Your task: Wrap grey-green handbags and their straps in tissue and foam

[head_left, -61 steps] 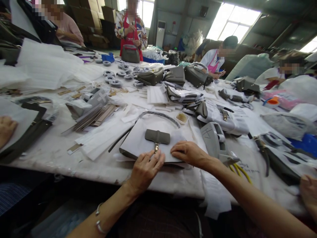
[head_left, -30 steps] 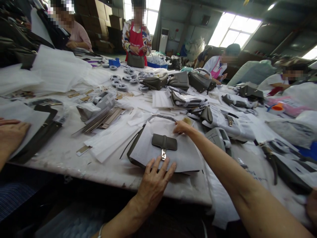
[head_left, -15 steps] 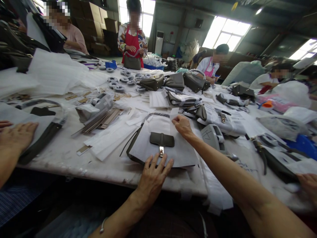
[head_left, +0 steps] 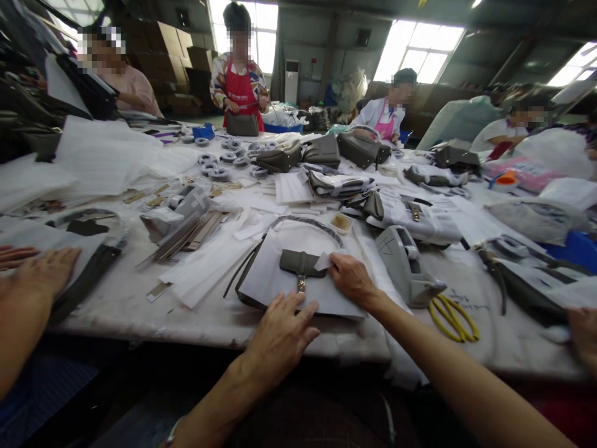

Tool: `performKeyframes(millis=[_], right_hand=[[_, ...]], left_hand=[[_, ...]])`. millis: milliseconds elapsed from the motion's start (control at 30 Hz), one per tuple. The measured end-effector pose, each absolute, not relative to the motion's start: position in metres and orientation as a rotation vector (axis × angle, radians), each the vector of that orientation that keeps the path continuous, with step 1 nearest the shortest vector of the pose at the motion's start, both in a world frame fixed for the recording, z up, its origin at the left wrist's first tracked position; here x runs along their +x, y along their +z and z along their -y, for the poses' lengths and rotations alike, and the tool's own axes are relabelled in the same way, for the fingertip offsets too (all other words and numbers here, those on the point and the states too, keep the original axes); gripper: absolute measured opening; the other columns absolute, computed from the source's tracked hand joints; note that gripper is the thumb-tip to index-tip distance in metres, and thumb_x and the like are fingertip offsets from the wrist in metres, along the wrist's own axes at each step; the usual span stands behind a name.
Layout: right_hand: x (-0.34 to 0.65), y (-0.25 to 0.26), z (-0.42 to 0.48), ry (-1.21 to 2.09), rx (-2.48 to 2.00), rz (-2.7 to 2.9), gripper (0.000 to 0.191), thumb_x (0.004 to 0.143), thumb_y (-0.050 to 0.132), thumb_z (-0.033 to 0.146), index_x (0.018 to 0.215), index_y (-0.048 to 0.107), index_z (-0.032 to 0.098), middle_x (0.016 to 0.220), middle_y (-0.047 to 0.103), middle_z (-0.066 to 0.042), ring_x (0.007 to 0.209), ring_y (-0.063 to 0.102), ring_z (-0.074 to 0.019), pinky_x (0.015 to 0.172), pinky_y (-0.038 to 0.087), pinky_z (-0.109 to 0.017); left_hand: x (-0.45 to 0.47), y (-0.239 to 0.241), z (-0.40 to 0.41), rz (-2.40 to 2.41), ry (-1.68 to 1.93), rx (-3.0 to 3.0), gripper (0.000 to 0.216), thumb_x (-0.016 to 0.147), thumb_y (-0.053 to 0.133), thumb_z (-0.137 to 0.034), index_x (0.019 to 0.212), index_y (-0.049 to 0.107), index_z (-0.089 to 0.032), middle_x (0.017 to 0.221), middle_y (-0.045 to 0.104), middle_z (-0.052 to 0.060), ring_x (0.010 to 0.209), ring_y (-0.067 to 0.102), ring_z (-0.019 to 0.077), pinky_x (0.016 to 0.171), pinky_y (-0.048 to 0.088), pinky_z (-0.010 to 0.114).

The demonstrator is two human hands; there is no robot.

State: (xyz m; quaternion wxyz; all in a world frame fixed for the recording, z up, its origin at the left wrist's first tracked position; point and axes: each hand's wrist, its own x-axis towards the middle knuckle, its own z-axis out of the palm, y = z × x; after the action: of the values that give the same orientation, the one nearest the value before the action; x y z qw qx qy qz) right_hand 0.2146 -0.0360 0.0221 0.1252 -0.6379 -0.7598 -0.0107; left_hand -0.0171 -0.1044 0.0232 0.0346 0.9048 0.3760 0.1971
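Observation:
A dark olive handbag lies on the table in front of me, its front covered by a white sheet. Through the sheet shows the bag's flap tab with a gold clasp. Behind it curves the wrapped handle. My left hand rests with fingers spread on the bag's lower edge, just below the clasp. Pinched in my right hand is a small translucent white strip, whose free end lies over the right side of the tab.
A grey tape dispenser and yellow-handled scissors lie to the right. Brown card strips and white paper strips are at left. Co-workers' hands are on bags at both sides. More bags lie farther back.
My right hand has come down toward me with the strip, from the handle to the tab. My left hand has stayed at the bag's lower edge. The scissors now show fully.

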Motion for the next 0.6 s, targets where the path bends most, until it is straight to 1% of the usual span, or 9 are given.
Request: performKeyframes(millis=[67, 133, 200, 267, 333, 400, 467, 533, 600], right_hand=[[0.216, 0.016, 0.035, -0.028, -1.815, 2.174, 0.009, 0.090, 0.051, 0.020, 0.084, 0.058, 0.020, 0.084, 0.068, -0.007, 0.082, 0.060, -0.0210, 0.074, 0.037, -0.028], [0.218, 0.011, 0.035, -0.024, -1.763, 2.123, 0.009, 0.089, 0.052, 0.021, 0.082, 0.057, 0.020, 0.082, 0.068, -0.007, 0.081, 0.059, -0.0210, 0.074, 0.038, -0.028], [0.220, 0.004, 0.035, -0.015, -1.710, 2.058, 0.009, 0.088, 0.053, 0.020, 0.080, 0.056, 0.020, 0.081, 0.067, -0.006, 0.080, 0.059, -0.0208, 0.074, 0.039, -0.028], [0.223, -0.002, 0.035, -0.001, -1.652, 1.994, 0.009, 0.087, 0.053, 0.020, 0.078, 0.055, 0.021, 0.079, 0.066, -0.005, 0.078, 0.058, -0.0204, 0.073, 0.039, -0.028], [0.225, -0.006, 0.034, 0.016, -1.599, 1.949, 0.011, 0.086, 0.053, 0.020, 0.075, 0.053, 0.021, 0.076, 0.064, -0.004, 0.077, 0.058, -0.0200, 0.073, 0.040, -0.028], [0.226, -0.009, 0.033, 0.028, -1.567, 1.912, 0.014, 0.087, 0.053, 0.022, 0.073, 0.052, 0.022, 0.072, 0.062, -0.004, 0.074, 0.057, -0.0198, 0.073, 0.040, -0.028], [0.226, -0.010, 0.033, 0.042, -1.556, 1.872, 0.018, 0.089, 0.052, 0.025, 0.071, 0.051, 0.022, 0.070, 0.061, -0.003, 0.072, 0.056, -0.0194, 0.072, 0.040, -0.029], [0.225, -0.010, 0.033, 0.069, -1.554, 1.831, 0.020, 0.089, 0.051, 0.026, 0.069, 0.050, 0.022, 0.068, 0.059, -0.003, 0.071, 0.055, -0.0189, 0.071, 0.040, -0.029], [0.224, -0.009, 0.034, 0.120, -1.551, 1.778, 0.022, 0.089, 0.051, 0.028, 0.068, 0.049, 0.022, 0.068, 0.059, -0.002, 0.069, 0.054, -0.0182, 0.070, 0.039, -0.029]], left_hand=[[-0.010, 0.045, 0.095, -1.106, 0.395, 2.787, 0.022, 0.094, 0.059, -0.035, 0.107, 0.068, -0.020, 0.103, 0.072, 0.009, 0.095, 0.069, 0.0221, 0.087, 0.053, 0.037], [0.006, 0.063, 0.082, -1.121, 0.178, 2.816, 0.025, 0.096, 0.054, -0.032, 0.089, 0.071, -0.015, 0.083, 0.073, 0.010, 0.077, 0.071, 0.0229, 0.070, 0.054, 0.033], [0.028, 0.071, 0.066, -1.174, 0.041, 2.859, 0.030, 0.095, 0.054, -0.029, 0.079, 0.073, -0.012, 0.075, 0.072, 0.014, 0.071, 0.071, 0.0258, 0.063, 0.052, 0.033], [0.049, 0.069, 0.050, -1.203, -0.016, 2.875, 0.030, 0.092, 0.056, -0.025, 0.072, 0.073, -0.012, 0.071, 0.071, 0.015, 0.070, 0.071, 0.0265, 0.061, 0.051, 0.032], [0.061, 0.060, 0.038, -1.227, -0.023, 2.878, 0.030, 0.091, 0.056, -0.024, 0.069, 0.073, -0.012, 0.070, 0.071, 0.014, 0.068, 0.071, 0.0253, 0.061, 0.050, 0.031], [0.064, 0.049, 0.032, -1.250, -0.016, 2.883, 0.034, 0.094, 0.050, -0.026, 0.073, 0.073, -0.013, 0.072, 0.072, 0.013, 0.069, 0.070, 0.0242, 0.063, 0.051, 0.032], [0.060, 0.039, 0.030, -1.243, 0.048, 2.908, 0.036, 0.097, 0.043, -0.027, 0.082, 0.073, -0.014, 0.078, 0.072, 0.012, 0.077, 0.070, 0.0241, 0.071, 0.052, 0.035], [0.054, 0.029, 0.030, -1.196, 0.249, 2.949, 0.028, 0.097, 0.045, -0.028, 0.095, 0.070, -0.015, 0.095, 0.073, 0.012, 0.098, 0.068, 0.0259, 0.088, 0.050, 0.040], [0.050, 0.021, 0.029, -1.149, 0.488, 2.949, 0.026, 0.094, 0.054, -0.032, 0.111, 0.066, -0.016, 0.117, 0.068, 0.012, 0.121, 0.057, 0.0285, 0.104, 0.042, 0.047]])
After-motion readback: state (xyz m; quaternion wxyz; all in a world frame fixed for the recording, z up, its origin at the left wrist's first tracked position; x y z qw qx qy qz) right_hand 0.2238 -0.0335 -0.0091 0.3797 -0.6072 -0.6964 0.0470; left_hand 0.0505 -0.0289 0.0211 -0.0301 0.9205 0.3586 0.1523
